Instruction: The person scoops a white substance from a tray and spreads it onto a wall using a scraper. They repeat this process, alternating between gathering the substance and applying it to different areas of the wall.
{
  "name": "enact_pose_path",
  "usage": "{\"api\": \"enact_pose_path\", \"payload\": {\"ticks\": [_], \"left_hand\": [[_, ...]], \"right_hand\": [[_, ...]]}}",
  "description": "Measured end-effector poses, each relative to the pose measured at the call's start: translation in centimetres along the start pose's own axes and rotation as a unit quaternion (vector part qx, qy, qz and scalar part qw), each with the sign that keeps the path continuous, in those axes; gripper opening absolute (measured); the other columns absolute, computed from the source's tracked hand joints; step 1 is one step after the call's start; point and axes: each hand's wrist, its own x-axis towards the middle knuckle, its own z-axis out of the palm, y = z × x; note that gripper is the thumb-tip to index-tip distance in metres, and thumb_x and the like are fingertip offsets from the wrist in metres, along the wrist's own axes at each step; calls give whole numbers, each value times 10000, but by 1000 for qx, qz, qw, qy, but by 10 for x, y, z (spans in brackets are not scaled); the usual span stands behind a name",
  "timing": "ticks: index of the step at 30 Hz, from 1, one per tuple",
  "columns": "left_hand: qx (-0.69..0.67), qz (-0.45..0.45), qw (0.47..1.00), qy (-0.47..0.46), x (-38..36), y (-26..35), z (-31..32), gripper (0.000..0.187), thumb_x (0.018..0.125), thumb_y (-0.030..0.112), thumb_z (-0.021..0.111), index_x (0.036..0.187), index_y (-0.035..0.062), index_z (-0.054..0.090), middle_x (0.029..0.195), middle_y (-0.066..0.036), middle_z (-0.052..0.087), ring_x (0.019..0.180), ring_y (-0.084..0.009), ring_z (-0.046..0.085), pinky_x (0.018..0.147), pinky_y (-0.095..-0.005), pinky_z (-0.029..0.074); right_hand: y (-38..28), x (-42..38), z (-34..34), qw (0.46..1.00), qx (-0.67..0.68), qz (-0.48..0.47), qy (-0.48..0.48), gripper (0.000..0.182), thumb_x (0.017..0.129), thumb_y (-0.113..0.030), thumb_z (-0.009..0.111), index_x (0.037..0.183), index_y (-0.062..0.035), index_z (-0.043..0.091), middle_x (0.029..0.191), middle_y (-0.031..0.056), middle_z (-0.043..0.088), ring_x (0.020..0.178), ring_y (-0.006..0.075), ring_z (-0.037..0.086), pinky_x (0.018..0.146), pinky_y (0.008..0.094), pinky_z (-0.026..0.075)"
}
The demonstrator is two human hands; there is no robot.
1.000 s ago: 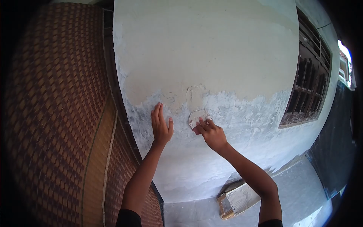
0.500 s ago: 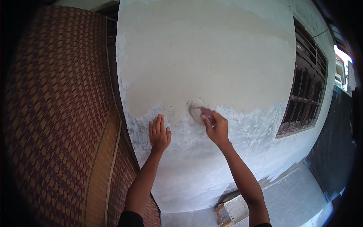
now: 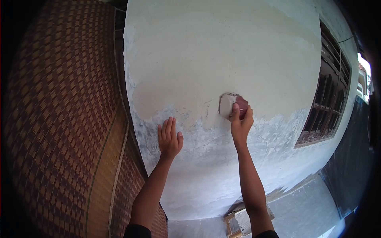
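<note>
My left hand (image 3: 170, 139) lies flat against the wall (image 3: 186, 51), fingers pointing up and holding nothing. It rests on the rough grey-white patch near the wall's left edge. My right hand (image 3: 242, 127) grips a flat dark red putty scraper (image 3: 241, 102) between thumb and fingers. A pale lump of putty (image 3: 227, 105) covers the scraper's left part, which is held up to the wall just above the ragged border of the cream coat. Some of the scraper is hidden behind my thumb and the putty.
A woven brown mat (image 3: 67, 91) hangs along the left side. To the right is a dark wooden window (image 3: 323, 95) with bars. Low down, a wooden-sided box (image 3: 243, 222) with a white top stands on the grey floor (image 3: 297, 206), partly behind my right forearm.
My right hand has moved up and to the right along the wall with the scraper, and the putty has moved with it. My left hand stays at the same patch.
</note>
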Motion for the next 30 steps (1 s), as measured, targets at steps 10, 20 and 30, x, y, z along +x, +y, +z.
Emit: {"api": "enact_pose_path", "payload": {"ticks": [10,20,30], "left_hand": [[2,-3,1000,-4,-1,2,1,522,949,240,443,1420,14,434,1463,-118,411,1365,-281,367,1153,-520,236],[-7,10,1000,-10,-3,0,5,553,954,225,421,1443,-28,364,1485,-161,368,1380,-336,336,1155,-552,187],[1,6,1000,-14,-3,1,3,546,965,231,399,1448,-23,359,1485,-162,369,1385,-336,331,1154,-555,184]], "right_hand": [[-2,-4,2,998,41,31,35,259,931,-236,659,983,13,611,840,137,526,674,198,513,597,343,411],[-10,-3,-5,993,104,55,-2,286,951,-232,636,1060,29,594,916,140,588,723,194,623,616,327,502],[1,-4,1,999,42,33,8,281,973,-250,601,1056,18,607,888,121,575,760,156,604,659,296,489]]}}
